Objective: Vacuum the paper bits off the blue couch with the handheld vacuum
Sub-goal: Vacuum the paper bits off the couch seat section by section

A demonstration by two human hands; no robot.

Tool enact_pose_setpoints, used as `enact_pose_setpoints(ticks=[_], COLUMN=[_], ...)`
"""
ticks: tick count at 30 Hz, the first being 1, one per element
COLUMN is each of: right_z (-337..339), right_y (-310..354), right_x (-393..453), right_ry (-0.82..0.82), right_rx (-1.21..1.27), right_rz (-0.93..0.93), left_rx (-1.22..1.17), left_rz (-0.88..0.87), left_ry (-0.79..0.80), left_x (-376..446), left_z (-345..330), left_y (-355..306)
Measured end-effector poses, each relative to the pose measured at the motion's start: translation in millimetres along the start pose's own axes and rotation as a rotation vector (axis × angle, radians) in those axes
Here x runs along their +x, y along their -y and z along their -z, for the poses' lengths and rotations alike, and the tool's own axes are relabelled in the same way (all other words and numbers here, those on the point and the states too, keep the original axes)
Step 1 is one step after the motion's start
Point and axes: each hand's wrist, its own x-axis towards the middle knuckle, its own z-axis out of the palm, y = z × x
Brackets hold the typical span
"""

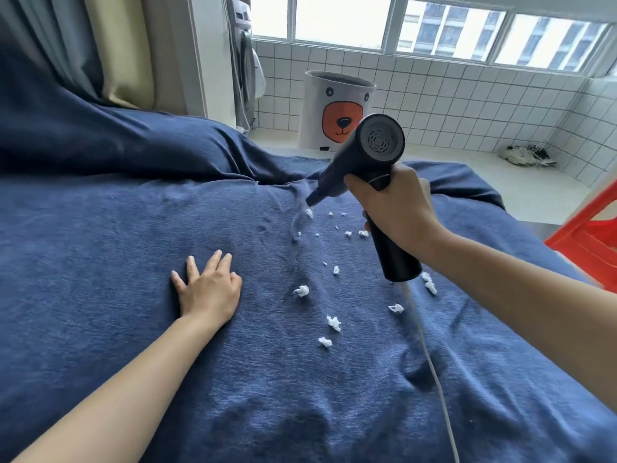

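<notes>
The blue couch (133,329) fills most of the view, covered in dark blue fabric. My right hand (397,205) grips the handle of a dark handheld vacuum (359,152). Its narrow nozzle points down and left and sits at the fabric, just above a white paper bit (309,212). Several more white paper bits (334,322) lie scattered across the seat, from below the nozzle toward me. My left hand (208,285) rests flat on the couch with fingers spread, left of the bits. A white cord (430,359) trails from the handle's base across the fabric.
A white fabric bin with a bear face (337,111) stands on the tiled floor behind the couch. A red plastic stool (591,235) is at the right edge. A washing machine (245,68) stands by the window, and shoes (527,155) lie on the floor at the far right.
</notes>
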Motion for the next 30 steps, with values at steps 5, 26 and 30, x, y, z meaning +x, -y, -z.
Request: enact_pose_setpoints(ticks=[5, 26, 30], right_z=[10, 87, 86], right_y=[-14, -24, -29], right_x=[-6, -67, -66], right_ry=[0.018, 0.083, 0.076], right_rx=[-0.006, 0.088, 0.102], right_rz=[-0.072, -0.001, -0.071], left_rx=[-0.009, 0.069, 0.084], left_rz=[-0.037, -0.107, -0.115], left_ry=[0.015, 0.054, -0.001], left_x=[-10, -82, -82], left_z=[-7, -8, -5], left_y=[-19, -39, -41])
